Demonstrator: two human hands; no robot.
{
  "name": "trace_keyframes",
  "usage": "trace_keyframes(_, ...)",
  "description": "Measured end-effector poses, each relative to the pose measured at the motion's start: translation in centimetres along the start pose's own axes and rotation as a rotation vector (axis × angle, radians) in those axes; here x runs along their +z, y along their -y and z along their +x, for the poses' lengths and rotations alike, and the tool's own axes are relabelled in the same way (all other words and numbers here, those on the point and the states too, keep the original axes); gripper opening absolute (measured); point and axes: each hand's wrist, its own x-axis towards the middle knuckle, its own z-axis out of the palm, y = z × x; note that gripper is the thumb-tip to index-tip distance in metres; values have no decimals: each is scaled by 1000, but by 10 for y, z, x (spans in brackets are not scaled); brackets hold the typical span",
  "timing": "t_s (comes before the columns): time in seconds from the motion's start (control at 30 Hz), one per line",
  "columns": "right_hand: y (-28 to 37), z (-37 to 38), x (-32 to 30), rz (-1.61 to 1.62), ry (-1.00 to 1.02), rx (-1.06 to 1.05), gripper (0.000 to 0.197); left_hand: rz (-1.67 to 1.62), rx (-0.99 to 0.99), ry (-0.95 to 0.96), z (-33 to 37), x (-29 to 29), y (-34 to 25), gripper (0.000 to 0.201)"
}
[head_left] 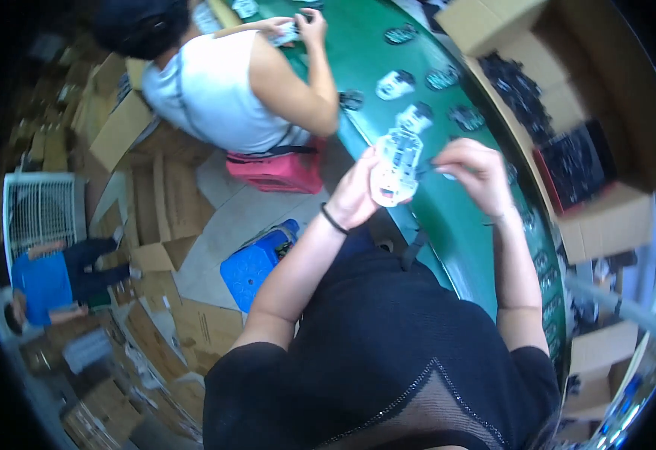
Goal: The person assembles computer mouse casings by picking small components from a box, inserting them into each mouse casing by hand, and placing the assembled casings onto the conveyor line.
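Note:
My left hand [353, 193] is wrapped round the edge of a white plastic housing [395, 171], long and rounded, with grey and dark workings in its open face. It is held up above the green work surface. Just right of the housing, my right hand [476, 171] has its fingers pinched together. A small dark bit shows near those fingertips, too blurred to name. Beyond the housing, a white part with a dark end [415, 118] lies on the green surface, and a white rounded part [394, 85] sits farther off.
Several dark round parts [464, 117] lie along the green belt-like table [448, 217]. At right stands an open cardboard box [568, 60] with black pieces. A co-worker in white [215, 90] sits at far left on a pink stool [283, 172]. A blue stool [251, 271] stands left.

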Motion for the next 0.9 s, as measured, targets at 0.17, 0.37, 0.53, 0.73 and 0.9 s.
trace_keyframes(0.17, 11, -8, 1, -178, 178, -194, 13, 143, -7, 92, -6, 16, 19, 48)
trace_keyframes(0.37, 18, -17, 4, -486, 217, -337, 12, 358, -23, 84, -22, 30, 23, 60)
trace_keyframes(0.53, 17, -26, 5, -611, 185, -375, 18, 522, 23, 8, -25, 42, 27, 58)
trace_keyframes(0.73, 20, -33, 14, -587, 21, -195, 21, 601, 85, -41, -16, 43, 32, 56)
trace_keyframes(0.9, 15, -47, 32, -383, -268, 140, 15, 727, 154, 11, -6, 40, 31, 54)
